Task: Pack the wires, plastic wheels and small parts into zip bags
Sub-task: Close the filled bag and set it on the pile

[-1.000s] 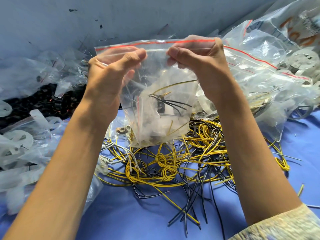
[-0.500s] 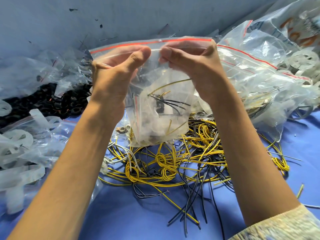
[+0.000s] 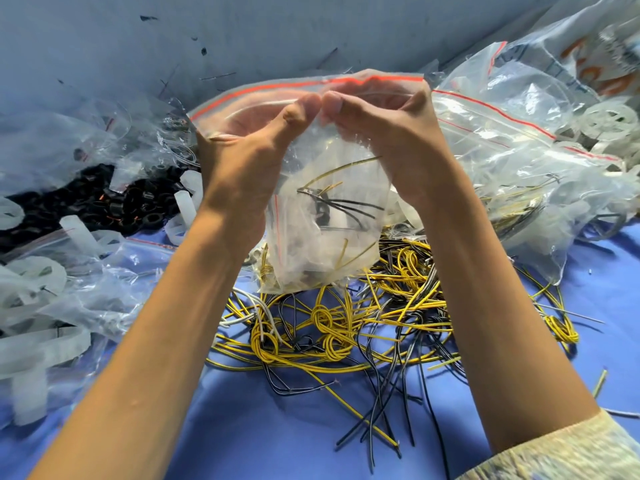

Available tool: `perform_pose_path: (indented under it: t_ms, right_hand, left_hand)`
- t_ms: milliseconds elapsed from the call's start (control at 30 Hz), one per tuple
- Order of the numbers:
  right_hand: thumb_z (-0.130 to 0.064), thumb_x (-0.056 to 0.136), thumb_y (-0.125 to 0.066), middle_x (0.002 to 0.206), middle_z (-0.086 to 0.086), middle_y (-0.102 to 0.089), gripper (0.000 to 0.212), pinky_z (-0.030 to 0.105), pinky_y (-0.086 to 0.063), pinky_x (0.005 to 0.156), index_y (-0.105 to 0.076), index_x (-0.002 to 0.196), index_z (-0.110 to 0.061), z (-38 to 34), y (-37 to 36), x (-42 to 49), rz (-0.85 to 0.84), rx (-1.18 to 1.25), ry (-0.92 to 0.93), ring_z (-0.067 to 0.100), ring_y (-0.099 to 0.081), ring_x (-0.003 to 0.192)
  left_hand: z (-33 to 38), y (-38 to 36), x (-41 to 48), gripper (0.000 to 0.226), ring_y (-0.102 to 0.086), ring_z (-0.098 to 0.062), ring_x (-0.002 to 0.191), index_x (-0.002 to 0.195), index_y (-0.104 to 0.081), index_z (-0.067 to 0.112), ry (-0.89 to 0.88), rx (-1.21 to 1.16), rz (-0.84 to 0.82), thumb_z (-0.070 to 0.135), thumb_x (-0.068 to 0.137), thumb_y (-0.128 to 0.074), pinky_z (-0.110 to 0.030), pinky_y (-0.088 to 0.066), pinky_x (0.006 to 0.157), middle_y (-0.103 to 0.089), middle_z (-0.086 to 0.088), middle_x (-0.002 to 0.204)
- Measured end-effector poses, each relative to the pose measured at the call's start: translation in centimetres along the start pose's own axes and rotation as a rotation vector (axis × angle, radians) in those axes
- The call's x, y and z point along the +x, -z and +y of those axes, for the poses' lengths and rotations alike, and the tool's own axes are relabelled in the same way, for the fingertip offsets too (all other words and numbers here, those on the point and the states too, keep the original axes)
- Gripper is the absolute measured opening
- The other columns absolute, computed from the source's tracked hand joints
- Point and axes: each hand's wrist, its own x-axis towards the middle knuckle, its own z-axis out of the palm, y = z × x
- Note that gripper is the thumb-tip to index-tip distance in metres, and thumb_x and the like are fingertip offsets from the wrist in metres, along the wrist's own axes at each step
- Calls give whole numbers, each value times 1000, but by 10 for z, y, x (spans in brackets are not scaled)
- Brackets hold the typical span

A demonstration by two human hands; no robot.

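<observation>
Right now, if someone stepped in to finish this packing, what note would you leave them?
Hands: left hand and right hand both pinch the top strip of one zip bag, held up, thumbs almost meeting.
Done: that bag holds a few cut wires.
Left: likely finish the seal. Loose wires lie heaped on the blue cloth, black parts far left, plastic wheels far right.

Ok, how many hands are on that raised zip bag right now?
2. The left hand pinches the zip bag at its seal strip, left of centre. The right hand pinches it just beside, thumbs nearly touching. The fingers behind the plastic are partly hidden.
</observation>
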Motion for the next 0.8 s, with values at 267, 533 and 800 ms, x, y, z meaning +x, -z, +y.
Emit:
perform_pose_path:
  t_ms: [267, 533, 800]
  right_hand:
    - [0, 80, -69, 61, -9, -67, 10, 15, -44, 60, -66, 75, -8, -4, 0, -3, -7, -75, 34, 4, -60, 59]
    - [1, 88, -60, 63, -6, -68, 11, 16, -49, 63, -65, 81, -6, -3, 3, -2, -1, -91, -33, 3, -64, 62]
    - [0, 94, -53, 60, -7, -69, 13, 11, -46, 55, -66, 90, 2, -2, 8, -3, -1, -143, -33, 2, -64, 55]
  left_hand:
    - [-2, -3, -1, 7, -63, -10, 73, 78, -68, 13, -5, 41, -1, 11, 84, -67, -40, -53, 80, -69, 7, 68]
    - [-1, -3, -1, 9, -60, -5, 63, 76, -68, 16, 47, 67, 50, 17, 85, -68, -31, -51, 67, -67, 11, 63]
    - [-4, 5, 5, 23, -61, -6, 68, 74, -70, 17, 23, 129, 75, 27, 92, -59, -26, -56, 62, -70, 2, 75]
